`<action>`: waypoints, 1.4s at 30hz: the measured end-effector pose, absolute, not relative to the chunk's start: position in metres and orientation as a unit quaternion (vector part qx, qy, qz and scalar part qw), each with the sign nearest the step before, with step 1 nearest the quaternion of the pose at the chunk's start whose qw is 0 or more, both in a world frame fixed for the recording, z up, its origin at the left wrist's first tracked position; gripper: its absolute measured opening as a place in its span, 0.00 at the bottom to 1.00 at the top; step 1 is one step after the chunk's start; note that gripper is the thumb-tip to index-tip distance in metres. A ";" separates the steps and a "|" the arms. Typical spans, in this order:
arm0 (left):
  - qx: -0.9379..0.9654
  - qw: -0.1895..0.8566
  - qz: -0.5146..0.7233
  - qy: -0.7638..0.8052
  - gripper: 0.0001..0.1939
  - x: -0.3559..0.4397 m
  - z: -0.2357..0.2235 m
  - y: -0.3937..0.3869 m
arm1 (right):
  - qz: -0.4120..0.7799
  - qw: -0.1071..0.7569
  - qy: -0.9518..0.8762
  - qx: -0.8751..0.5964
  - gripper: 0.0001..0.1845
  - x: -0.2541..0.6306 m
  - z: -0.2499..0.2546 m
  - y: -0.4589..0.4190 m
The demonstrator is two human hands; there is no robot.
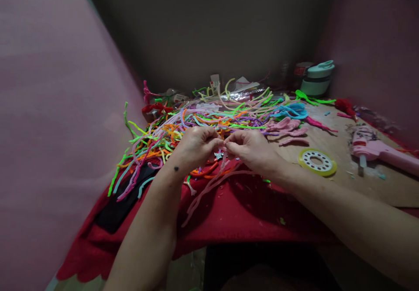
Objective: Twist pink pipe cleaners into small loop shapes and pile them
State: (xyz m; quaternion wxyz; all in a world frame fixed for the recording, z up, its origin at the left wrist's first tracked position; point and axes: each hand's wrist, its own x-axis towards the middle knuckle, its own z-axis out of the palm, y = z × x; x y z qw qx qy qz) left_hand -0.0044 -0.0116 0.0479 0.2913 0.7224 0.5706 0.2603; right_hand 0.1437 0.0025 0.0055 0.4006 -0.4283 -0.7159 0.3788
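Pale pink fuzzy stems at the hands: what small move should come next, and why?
I'd suggest a slight twist with the right hand while the left hand anchors. The fingers of both hands pinch close together at the upper part of the pale pink fuzzy stems, whose lower ends trail loose over the red cloth. The fingers hide the exact joint.

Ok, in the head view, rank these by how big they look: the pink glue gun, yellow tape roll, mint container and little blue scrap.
1. Pink glue gun
2. Yellow tape roll and mint container: too alike to rank; the container sits farther away
3. Little blue scrap
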 end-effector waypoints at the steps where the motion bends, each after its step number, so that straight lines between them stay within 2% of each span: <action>1: 0.721 0.292 0.264 0.571 0.08 -0.005 0.048 -0.011 | 0.419 0.390 -0.702 -0.423 0.09 0.145 0.005 0.004; 5: 0.720 0.288 0.276 0.567 0.08 -0.006 0.049 -0.011 | 0.534 0.373 -0.643 -0.403 0.09 0.147 0.005 0.007; 11: 0.743 0.263 0.265 0.555 0.09 -0.007 0.052 -0.011 | 0.534 0.382 -0.638 -0.402 0.09 0.147 0.006 0.005; 17: 0.765 0.258 0.239 0.540 0.08 -0.009 0.053 -0.011 | 0.531 0.355 -0.663 -0.390 0.08 0.146 0.003 0.005; 21: 0.763 0.290 0.239 0.526 0.07 -0.008 0.051 -0.011 | 0.510 0.341 -0.678 -0.405 0.09 0.146 0.003 0.004; 24: 0.721 0.351 0.284 0.525 0.05 -0.008 0.049 -0.009 | 0.519 0.364 -0.667 -0.392 0.10 0.148 0.007 0.002; 30: 0.630 0.482 0.376 0.479 0.10 -0.009 0.045 -0.005 | 0.548 0.408 -0.631 -0.368 0.14 0.148 0.011 0.001; 35: 0.591 0.491 0.391 0.506 0.11 -0.007 0.040 -0.002 | 0.512 0.397 -0.656 -0.387 0.13 0.147 0.008 0.003; 42: 0.550 0.511 0.448 0.485 0.11 0.001 0.034 -0.002 | 0.534 0.403 -0.645 -0.371 0.12 0.150 0.012 0.002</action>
